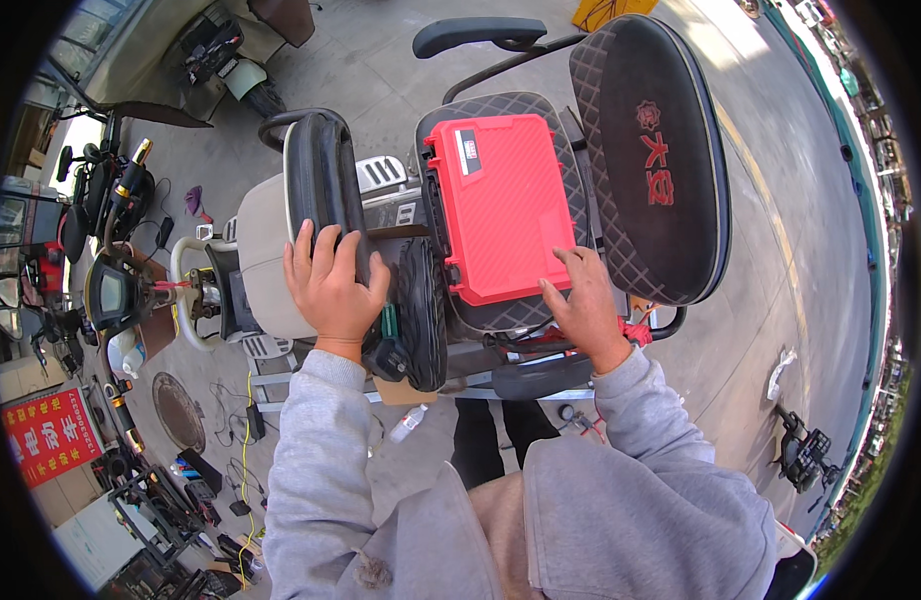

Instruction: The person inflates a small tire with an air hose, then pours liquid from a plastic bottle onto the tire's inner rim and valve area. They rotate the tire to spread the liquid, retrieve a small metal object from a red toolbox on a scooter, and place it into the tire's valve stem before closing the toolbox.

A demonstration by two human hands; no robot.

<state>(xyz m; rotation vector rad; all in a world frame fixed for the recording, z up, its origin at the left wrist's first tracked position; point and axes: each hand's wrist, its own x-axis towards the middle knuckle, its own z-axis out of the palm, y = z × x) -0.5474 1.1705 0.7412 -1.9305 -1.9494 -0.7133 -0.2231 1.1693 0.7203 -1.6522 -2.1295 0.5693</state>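
Nearest, grey sleeves reaching up from the lower edge. Left hand [331, 285] spread open, flat on the black padded armrest [321, 180], gripping nothing. Right hand [586, 305] loosely open, fingers touching the near right corner of the red plastic case [506, 205]; no firm hold visible. Case lying shut on the quilted seat [501, 110], latches seemingly not yet undone. Beyond, quilted backrest [646, 160], sunlit concrete pavement [811, 250], parked scooters [111, 200] at left

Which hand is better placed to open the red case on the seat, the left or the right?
Probably the right hand: it already touches the near edge of the red case lying on the quilted seat. The left hand is apart from it, resting on the black armrest.
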